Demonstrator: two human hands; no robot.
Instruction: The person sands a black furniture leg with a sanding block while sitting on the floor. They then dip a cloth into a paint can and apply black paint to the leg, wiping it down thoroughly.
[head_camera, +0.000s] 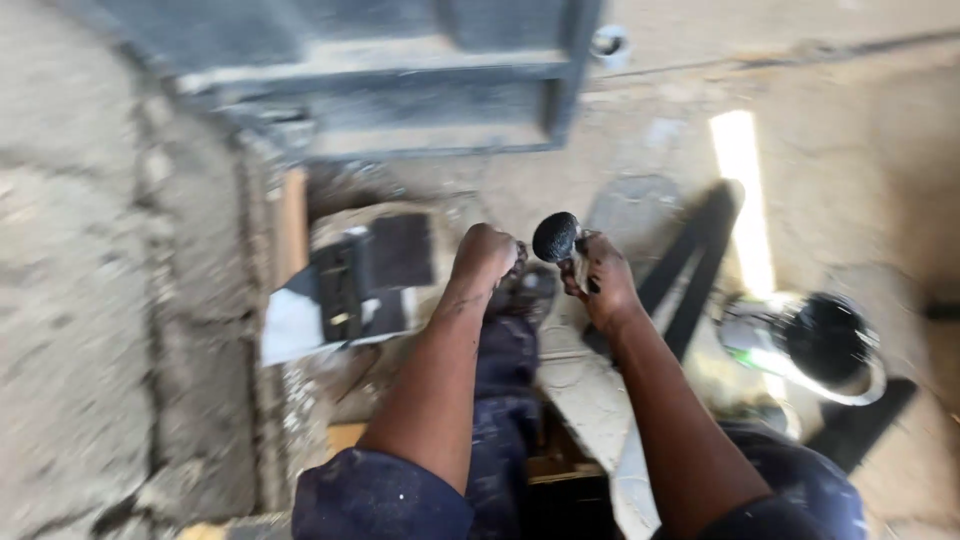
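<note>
The picture is blurred by motion. My right hand (603, 283) grips a brush (556, 237) whose round head is black with paint and points up and left. My left hand (484, 252) is curled into a fist just left of the brush; whether it holds anything I cannot tell. Both forearms reach forward over my knees in dark blue, paint-flecked trousers. An open can of black paint (826, 345) stands on the floor to the right of my right arm.
A dark grey metal frame (400, 75) lies across the top of the view. Black flat pieces on a white sheet (350, 280) sit left of my hands. A black bar (695, 265) slants right of my right hand. The concrete floor (100, 300) is rough.
</note>
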